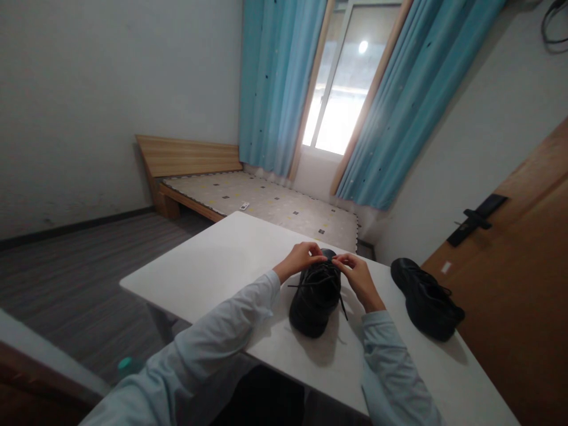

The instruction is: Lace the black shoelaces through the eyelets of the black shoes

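A black lace-up shoe (pixel 314 305) stands on the white table (pixel 208 260) in front of me, its toe pointing away and its heel towards me. My left hand (pixel 304 259) is at the left of the toe end, thumb and fingers pinched together at the lowest crossings of the black shoelace (pixel 322 273). From the right, my right hand (pixel 355 273) pinches at the same spot. The fingertips hide the exact piece of lace they hold. Loose lace ends hang out on both sides of the shoe.
A second black shoe (pixel 428 299) lies near the table's right edge, close to a wooden door (pixel 510 284) with a black handle (pixel 477 220). Beyond the table is a bed (pixel 266 192) with a small white object (pixel 244 206) on it, below a curtained window (pixel 341 89).
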### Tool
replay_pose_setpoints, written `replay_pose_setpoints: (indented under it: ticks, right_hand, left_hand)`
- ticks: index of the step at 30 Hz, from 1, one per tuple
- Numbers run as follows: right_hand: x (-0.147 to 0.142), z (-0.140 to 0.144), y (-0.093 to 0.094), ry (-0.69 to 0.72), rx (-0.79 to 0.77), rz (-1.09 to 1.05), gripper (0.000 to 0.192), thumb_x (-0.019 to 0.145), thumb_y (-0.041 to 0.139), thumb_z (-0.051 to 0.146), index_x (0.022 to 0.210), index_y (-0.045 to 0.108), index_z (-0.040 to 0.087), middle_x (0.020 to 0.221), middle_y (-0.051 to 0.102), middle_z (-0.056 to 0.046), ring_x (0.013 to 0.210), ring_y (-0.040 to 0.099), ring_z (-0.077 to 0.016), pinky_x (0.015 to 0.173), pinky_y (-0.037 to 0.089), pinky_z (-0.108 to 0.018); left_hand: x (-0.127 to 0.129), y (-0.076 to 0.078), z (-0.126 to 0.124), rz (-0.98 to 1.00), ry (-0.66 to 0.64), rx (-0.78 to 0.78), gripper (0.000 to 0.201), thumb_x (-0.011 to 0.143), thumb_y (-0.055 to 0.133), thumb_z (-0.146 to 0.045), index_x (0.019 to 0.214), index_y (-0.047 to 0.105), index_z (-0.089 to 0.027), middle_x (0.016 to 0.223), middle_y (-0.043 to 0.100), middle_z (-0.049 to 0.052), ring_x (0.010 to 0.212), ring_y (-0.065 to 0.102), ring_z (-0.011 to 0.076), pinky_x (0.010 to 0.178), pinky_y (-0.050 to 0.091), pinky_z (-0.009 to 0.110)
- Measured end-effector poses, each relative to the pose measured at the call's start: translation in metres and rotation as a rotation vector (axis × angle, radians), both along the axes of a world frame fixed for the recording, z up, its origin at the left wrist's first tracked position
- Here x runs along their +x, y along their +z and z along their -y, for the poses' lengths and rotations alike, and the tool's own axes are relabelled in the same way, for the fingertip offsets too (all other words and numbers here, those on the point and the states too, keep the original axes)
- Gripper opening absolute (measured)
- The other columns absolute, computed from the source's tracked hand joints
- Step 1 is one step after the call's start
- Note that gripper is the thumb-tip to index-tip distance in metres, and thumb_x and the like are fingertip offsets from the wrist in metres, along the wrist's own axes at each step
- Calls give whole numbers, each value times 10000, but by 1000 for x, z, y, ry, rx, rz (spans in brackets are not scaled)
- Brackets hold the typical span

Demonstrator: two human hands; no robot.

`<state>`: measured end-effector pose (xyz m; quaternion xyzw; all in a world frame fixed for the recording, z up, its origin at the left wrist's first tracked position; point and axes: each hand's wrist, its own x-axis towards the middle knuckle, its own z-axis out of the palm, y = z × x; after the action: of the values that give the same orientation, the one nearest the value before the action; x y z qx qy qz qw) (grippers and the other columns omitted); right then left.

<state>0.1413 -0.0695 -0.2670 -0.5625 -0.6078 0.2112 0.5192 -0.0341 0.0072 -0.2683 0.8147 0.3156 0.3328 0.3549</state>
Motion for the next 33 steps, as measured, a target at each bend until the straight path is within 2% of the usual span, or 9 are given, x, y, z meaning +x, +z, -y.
replay_pose_setpoints:
  ticks: [5,8,13,22,27,33]
  right_hand:
    - [4,-2,-1,14,-28,67,346,659,686,511,634,641,169,892,701,-111,890,634,-257,873,443,-408]
    - [7,-4,-4,-1,-22,116,343,679,659,514,641,637,174,919,697,-120,896,629,-264,860,444,-412]
    - [13,-7,-10,-47,12,163,369,711,600,549,626,601,189,885,685,-112,859,619,-254,825,454,-410]
    - [21,-6,-15,-61,-32,199,374,735,567,552,667,606,185,811,667,-92,794,606,-236,769,462,-387]
    - [22,-4,-13,-54,-45,223,364,730,572,538,665,606,182,821,657,-85,801,593,-228,785,448,-378]
    - [25,-1,-8,6,-86,226,363,702,611,542,643,613,183,750,636,-58,735,568,-209,721,451,-350]
  left_hand:
    - [0,2,4,-53,14,10,242,769,624,-380,807,660,-143,794,671,29,724,601,140,704,462,240]
    - [0,4,6,-108,43,34,166,801,580,-297,831,636,-144,850,668,33,784,595,148,744,457,249]
    - [-2,5,7,-163,48,42,161,832,521,-286,852,596,-144,861,654,41,796,580,155,749,453,259]
    - [-5,9,9,-206,57,-22,163,864,454,-278,794,533,-153,686,603,11,644,558,131,641,450,232]
    - [-5,8,9,-175,22,-163,181,875,430,-290,774,491,-153,655,566,-11,579,555,106,549,439,199]
    - [-5,5,4,-171,0,-181,188,876,439,-290,742,459,-159,641,548,-19,560,562,100,517,430,187]
